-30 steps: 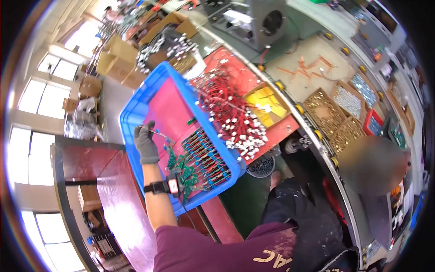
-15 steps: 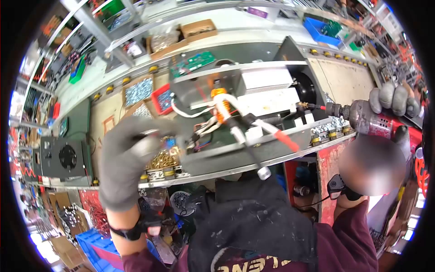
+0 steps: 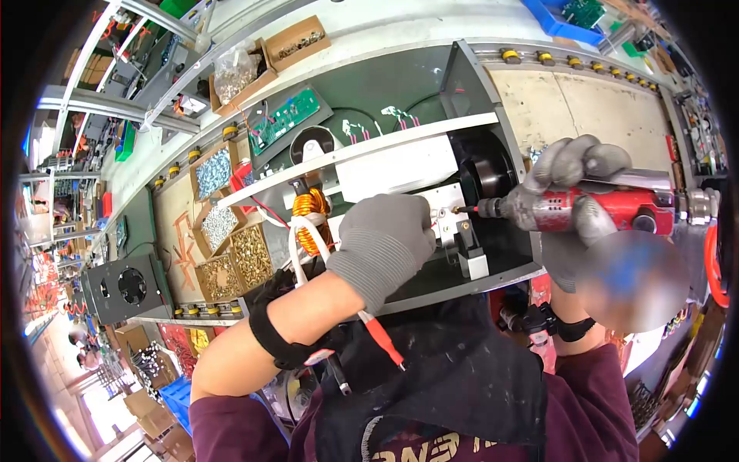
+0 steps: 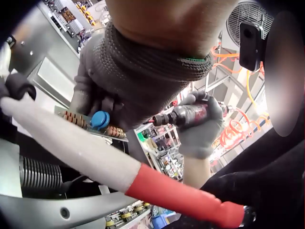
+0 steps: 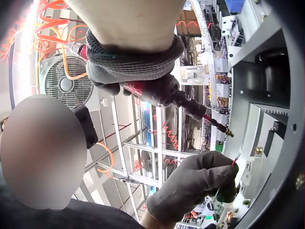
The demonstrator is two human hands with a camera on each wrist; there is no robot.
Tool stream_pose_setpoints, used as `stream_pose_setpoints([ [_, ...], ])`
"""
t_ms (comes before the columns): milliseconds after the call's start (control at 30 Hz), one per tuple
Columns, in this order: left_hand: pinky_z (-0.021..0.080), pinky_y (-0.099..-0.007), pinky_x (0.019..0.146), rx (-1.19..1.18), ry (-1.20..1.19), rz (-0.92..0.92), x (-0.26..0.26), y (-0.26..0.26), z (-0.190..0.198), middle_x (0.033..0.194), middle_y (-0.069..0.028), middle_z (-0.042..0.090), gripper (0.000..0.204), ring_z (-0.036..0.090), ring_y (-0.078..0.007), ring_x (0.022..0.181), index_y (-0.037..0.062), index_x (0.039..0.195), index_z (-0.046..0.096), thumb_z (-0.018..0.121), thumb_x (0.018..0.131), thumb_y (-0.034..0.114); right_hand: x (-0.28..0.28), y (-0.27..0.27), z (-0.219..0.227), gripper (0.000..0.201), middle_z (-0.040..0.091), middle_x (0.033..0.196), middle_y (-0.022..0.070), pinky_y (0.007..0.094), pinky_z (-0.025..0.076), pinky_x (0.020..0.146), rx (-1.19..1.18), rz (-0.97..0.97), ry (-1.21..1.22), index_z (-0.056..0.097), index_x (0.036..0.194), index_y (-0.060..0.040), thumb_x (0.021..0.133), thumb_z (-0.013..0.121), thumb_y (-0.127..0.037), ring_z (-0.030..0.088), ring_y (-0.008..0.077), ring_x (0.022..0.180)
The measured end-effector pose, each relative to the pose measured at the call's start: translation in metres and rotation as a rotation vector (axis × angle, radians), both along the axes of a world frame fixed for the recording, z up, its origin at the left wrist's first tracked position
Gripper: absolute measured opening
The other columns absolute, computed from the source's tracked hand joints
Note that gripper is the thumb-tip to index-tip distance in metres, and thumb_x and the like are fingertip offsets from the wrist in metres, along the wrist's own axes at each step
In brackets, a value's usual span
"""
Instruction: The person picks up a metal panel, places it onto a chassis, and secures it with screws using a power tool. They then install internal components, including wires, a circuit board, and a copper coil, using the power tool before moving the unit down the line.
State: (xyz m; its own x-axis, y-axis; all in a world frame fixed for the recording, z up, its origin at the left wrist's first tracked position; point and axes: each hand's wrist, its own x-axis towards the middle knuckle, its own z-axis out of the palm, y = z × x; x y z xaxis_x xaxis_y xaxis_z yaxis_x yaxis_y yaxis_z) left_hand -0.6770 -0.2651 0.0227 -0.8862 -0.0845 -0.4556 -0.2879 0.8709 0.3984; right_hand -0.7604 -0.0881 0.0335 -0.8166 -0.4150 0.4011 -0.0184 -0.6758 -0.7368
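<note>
In the head view, my grey-gloved left hand (image 3: 389, 239) is inside the metal chassis (image 3: 416, 296), beside a white block. The left wrist view shows its fingers holding a small board (image 4: 75, 117) with a round blue part (image 4: 100, 120) and striped parts; in the right wrist view, that hand (image 5: 195, 183) pinches it near a red-tipped lead (image 5: 235, 162). My gloved right hand (image 3: 577, 173) grips a red power driver (image 3: 631, 209), level at the chassis' right side. A brass screw (image 5: 229, 133) sits on the bit's tip, apart from the board.
Cables with white and red sleeves (image 3: 381, 339) hang over the chassis' front edge near an orange coil (image 3: 309, 215). Left of it stand boxes of screws (image 3: 250, 254). A black fan (image 3: 485, 165) is at the chassis' right end. A second fan unit (image 3: 127, 285) stands far left.
The view has turned from the blue bin to the chassis. My left hand has moved right, into the chassis; the driver has come left, closer to it.
</note>
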Motion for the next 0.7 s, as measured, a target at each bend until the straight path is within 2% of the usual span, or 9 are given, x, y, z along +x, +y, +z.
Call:
stream_pose_setpoints([
  [200,0.049,-0.0409,0.065,-0.052,0.004,-0.001,-0.004,0.008,-0.017,0.066,-0.0125,0.062,0.019,0.063,-0.0299,0.066,0.0074,0.078,0.066,0.058,0.077,0.024,-0.010,-0.009,-0.021,0.035,0.058,0.086,0.0154,0.0369,0.051,0.071,0.144,-0.017,-0.059,0.049,0.100,-0.0048,0.072,0.068,-0.012,0.059,0.0250,0.079],
  [333,0.049,-0.0417,0.062,-0.082,0.013,-0.018,-0.003,0.011,-0.020,0.063,-0.0134,0.061,0.019,0.062,-0.0304,0.064,0.0059,0.078,0.065,0.058,0.078,0.024,-0.010,-0.013,-0.025,0.034,0.057,0.088,0.0145,0.0354,0.051,0.071,0.172,0.046,-0.073,0.049,0.100,-0.0045,0.072,0.068,-0.009,0.059,0.0229,0.078],
  [433,0.049,-0.0423,0.060,-0.107,0.029,-0.057,-0.001,0.011,-0.022,0.064,-0.0137,0.061,0.020,0.062,-0.0310,0.064,0.0052,0.079,0.064,0.058,0.078,0.024,-0.010,-0.017,-0.024,0.032,0.057,0.089,0.0139,0.0347,0.051,0.073,0.185,0.082,0.024,0.049,0.101,-0.0043,0.074,0.066,-0.005,0.059,0.0216,0.080],
  [500,0.049,-0.0425,0.059,-0.105,0.026,-0.057,-0.001,0.013,-0.018,0.064,-0.0130,0.061,0.019,0.062,-0.0310,0.063,0.0054,0.078,0.064,0.058,0.077,0.024,-0.007,-0.023,-0.023,0.035,0.051,0.085,0.0096,0.0313,0.049,0.053,0.287,0.010,0.174,0.046,0.098,-0.0079,0.074,0.070,-0.017,0.054,0.0213,0.076],
  [633,0.049,-0.0429,0.055,-0.109,0.037,-0.047,0.001,0.014,-0.019,0.064,-0.0110,0.061,0.017,0.063,-0.0301,0.062,0.0069,0.078,0.065,0.059,0.076,0.023,-0.001,-0.029,-0.016,0.034,0.051,0.083,0.0102,0.0298,0.048,0.053,0.335,0.028,0.237,0.046,0.097,-0.0081,0.074,0.069,-0.017,0.054,0.0205,0.076],
  [700,0.049,-0.0426,0.055,-0.128,0.056,-0.044,0.002,0.016,-0.022,0.064,-0.0109,0.061,0.017,0.063,-0.0297,0.063,0.0075,0.079,0.065,0.059,0.076,0.023,0.003,-0.031,-0.010,0.033,0.052,0.083,0.0115,0.0282,0.048,0.055,0.440,0.041,0.236,0.045,0.098,-0.0077,0.074,0.068,-0.014,0.054,0.0194,0.072],
])
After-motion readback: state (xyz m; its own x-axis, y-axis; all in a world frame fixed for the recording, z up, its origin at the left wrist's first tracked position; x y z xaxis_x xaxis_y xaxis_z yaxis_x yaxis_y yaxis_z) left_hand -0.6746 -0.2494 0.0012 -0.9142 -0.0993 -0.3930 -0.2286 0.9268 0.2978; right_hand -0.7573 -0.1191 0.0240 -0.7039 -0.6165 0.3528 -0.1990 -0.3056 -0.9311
